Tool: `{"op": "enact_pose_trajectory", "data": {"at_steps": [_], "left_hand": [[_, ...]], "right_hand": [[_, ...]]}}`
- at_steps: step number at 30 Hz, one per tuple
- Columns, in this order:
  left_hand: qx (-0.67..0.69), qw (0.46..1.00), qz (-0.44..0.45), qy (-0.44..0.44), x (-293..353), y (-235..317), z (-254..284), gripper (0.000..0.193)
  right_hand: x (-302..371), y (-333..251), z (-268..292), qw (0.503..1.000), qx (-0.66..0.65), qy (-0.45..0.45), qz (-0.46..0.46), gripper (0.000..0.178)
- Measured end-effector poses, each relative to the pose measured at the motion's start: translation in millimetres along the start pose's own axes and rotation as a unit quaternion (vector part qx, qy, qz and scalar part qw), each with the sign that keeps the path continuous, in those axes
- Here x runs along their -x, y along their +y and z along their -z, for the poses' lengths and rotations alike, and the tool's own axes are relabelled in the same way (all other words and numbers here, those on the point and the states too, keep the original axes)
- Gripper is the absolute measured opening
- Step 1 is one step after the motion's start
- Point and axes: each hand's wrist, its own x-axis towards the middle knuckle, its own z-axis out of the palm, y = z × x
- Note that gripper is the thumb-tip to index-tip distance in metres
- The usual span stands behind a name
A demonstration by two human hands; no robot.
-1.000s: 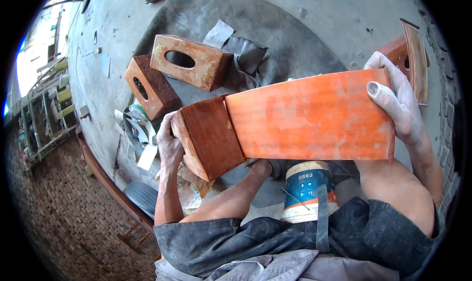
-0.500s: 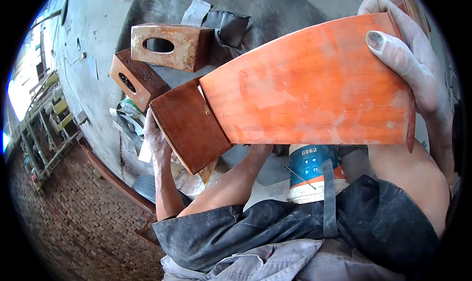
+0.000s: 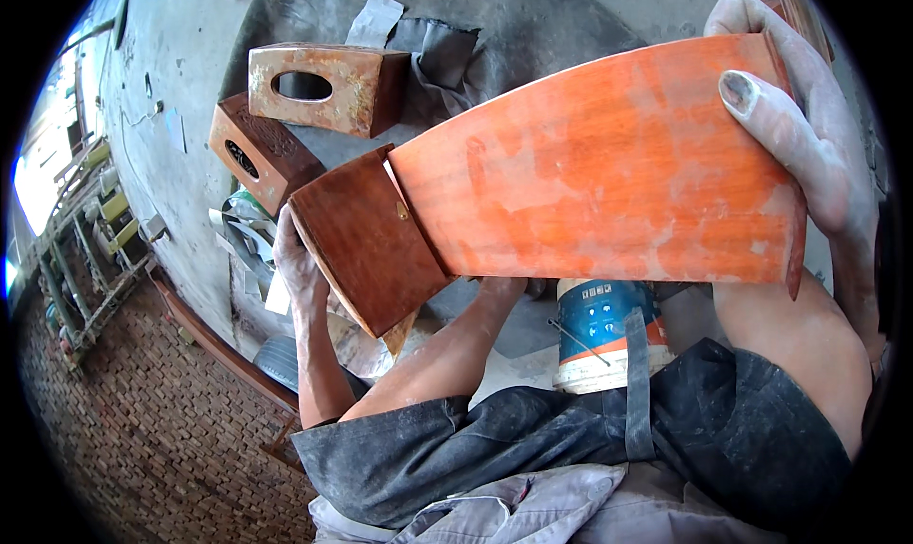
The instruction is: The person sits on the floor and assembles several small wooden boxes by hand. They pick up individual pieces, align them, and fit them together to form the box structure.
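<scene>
Concrete floor (image 3: 204,59) runs across my head view from 10 o'clock to 12, with brickwork (image 3: 162,401) at 8 and a dark sheet (image 3: 542,26) spread toward 12. Two wooden boxes with oval openings rest near each other: the mottled box (image 3: 371,92) at 11, the carved box (image 3: 285,168) at 10.

Across the middle, raised over my legs, I hold an orange board (image 3: 599,173), reaching out toward 2 o'clock, with a brown block (image 3: 366,244) against its end at 9. A thin bright slit shows between them near the top, so I cannot tell how they are joined.

My left hand (image 3: 300,263), at 9, seems to grip the block's outer edge; its fingertips are hidden. My right hand (image 3: 808,140), between 2 and 3, is clamped round the board's far end, thumb on the orange face. I judge this step to be steadying and presenting that patchy face; any move from here calls for both hands turning together.

At 4, a white bucket (image 3: 609,340) bears a blue label (image 3: 623,306) with an orange band; its small white marks are too small to read.
</scene>
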Motion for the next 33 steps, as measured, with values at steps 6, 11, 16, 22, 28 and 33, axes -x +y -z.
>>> {"op": "enact_pose_trajectory", "data": {"at_steps": [6, 11, 16, 22, 28, 33], "left_hand": [[-0.017, 1.0, -0.023, -0.004, 1, 0, -1, 0.035], [-0.097, 0.995, -0.032, -0.006, 5, 16, -7, 0.035], [-0.107, 0.993, -0.056, -0.012, -2, 19, -13, 0.036], [-0.118, 0.991, -0.07, -0.005, 2, 19, -12, 0.035], [-0.118, 0.993, -0.027, 0.004, 2, 14, 1, 0.035], [-0.094, 0.995, -0.006, 0.011, 8, 18, -3, 0.036]], "right_hand": [[-2, 2, -4, 1.0, -0.008, -0.007, 0.006, 0.036], [-4, 3, 0, 1.0, -0.008, -0.003, 0.003, 0.034], [3, -2, 8, 1.0, -0.001, 0.003, -0.01, 0.032], [-1, 0, 3, 1.0, -0.003, -0.001, -0.003, 0.03], [-5, 1, 1, 1.0, -0.009, 0.001, 0.004, 0.028], [6, -6, -7, 1.0, -0.031, -0.003, 0.006, 0.027]]}}
